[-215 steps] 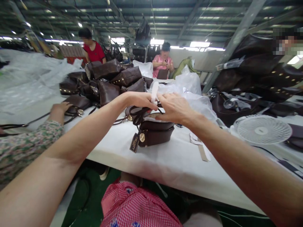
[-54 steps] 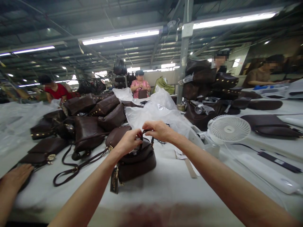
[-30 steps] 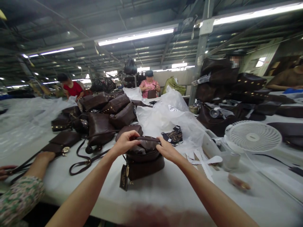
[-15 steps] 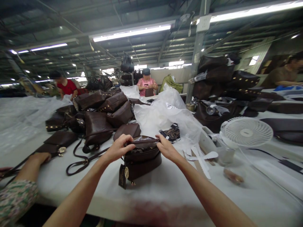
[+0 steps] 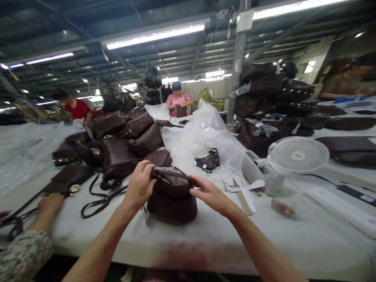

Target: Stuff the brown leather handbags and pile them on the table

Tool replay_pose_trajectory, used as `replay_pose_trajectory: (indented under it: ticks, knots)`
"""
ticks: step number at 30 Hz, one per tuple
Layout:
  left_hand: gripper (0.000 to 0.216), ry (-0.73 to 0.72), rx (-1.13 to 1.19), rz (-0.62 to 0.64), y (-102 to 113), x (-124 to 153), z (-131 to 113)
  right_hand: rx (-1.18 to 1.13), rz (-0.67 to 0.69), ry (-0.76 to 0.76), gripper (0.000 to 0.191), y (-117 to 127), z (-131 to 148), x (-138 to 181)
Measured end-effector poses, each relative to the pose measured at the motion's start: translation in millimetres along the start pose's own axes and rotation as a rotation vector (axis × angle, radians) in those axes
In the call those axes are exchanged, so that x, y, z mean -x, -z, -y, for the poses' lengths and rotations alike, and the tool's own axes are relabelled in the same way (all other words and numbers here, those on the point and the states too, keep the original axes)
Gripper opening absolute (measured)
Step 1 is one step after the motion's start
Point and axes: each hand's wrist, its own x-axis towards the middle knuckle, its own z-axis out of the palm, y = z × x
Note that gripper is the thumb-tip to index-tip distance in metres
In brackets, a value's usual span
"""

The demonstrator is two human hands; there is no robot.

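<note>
A dark brown leather handbag (image 5: 172, 205) stands on the white table in front of me, its top open and a pale lining showing. My left hand (image 5: 140, 181) is closed on the left end of its rim, thumb against the edge. At the right end of the opening, my right hand (image 5: 205, 192) pinches the rim between thumb and fingers. Below my left hand a tag hangs at the bag's left side, seen edge-on. A looped brown strap (image 5: 98, 205) lies on the table to the left of the bag.
Brown bags (image 5: 117, 156) are heaped at the left, with clear plastic (image 5: 188, 143) beside them. Black tags (image 5: 208, 159), white strips (image 5: 246, 192) and a white fan (image 5: 299, 154) lie to the right. A co-worker's hand (image 5: 50, 203) rests by a flat bag at far left. Other people work behind.
The bag has turned so its tag and gold charm no longer face me. Its mouth gapes wider, and my left hand has shifted its grip at the rim.
</note>
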Motion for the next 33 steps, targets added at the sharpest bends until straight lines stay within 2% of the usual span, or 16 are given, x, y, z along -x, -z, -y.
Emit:
replay_pose_trajectory:
  ticks: [2,6,7,10,12,13,17,19,22,26,30,33]
  knots:
    - [0.016,-0.066,-0.067,-0.098,-2.4,11.3,-16.8,-0.117,-0.091,0.016,0.043,-10.8,-11.0,13.5]
    - [0.019,-0.272,-0.03,0.018,-19.1,35.8,-56.0,-0.074,-0.239,0.066,0.025,-30.7,-17.0,33.2]
    - [0.019,-0.264,-0.039,0.014,-23.9,40.2,-63.3,-0.037,-0.255,0.08,0.022,-34.4,-15.2,36.5]
    - [0.019,-0.135,-0.081,-0.108,-34.9,49.8,-76.0,0.038,-0.297,0.11,0.018,-41.0,-9.3,43.1]
    - [0.018,-0.112,-0.051,-0.155,-38.6,54.7,-78.4,0.06,-0.318,0.14,0.016,-42.9,-8.0,45.5]
    - [0.017,-0.145,-0.021,-0.153,-39.4,57.0,-78.6,0.068,-0.33,0.161,0.015,-43.6,-8.2,46.3]
    - [0.023,-0.347,-0.021,-0.017,-37.1,61.3,-75.5,0.057,-0.411,0.2,0.012,-47.5,-11.2,47.9]
    - [0.024,-0.388,-0.072,0.07,-35.0,59.9,-73.5,0.027,-0.423,0.174,0.011,-50.2,-12.1,48.4]
    - [0.019,-0.408,-0.135,0.104,-35.7,55.7,-72.2,-0.016,-0.417,0.139,0.009,-53.4,-12.4,49.4]
    - [0.009,-0.448,-0.24,0.039,-44.4,52.9,-75.3,-0.08,-0.45,0.123,0.015,-53.9,-12.5,51.7]
    - [0.016,-0.482,-0.263,-0.089,-51.5,55.2,-75.7,-0.113,-0.458,0.104,0.018,-52.4,-16.0,56.9]
    - [0.02,-0.506,-0.196,-0.12,-52.2,56.4,-71.6,-0.161,-0.419,0.111,0.019,-52.7,-23.2,62.7]
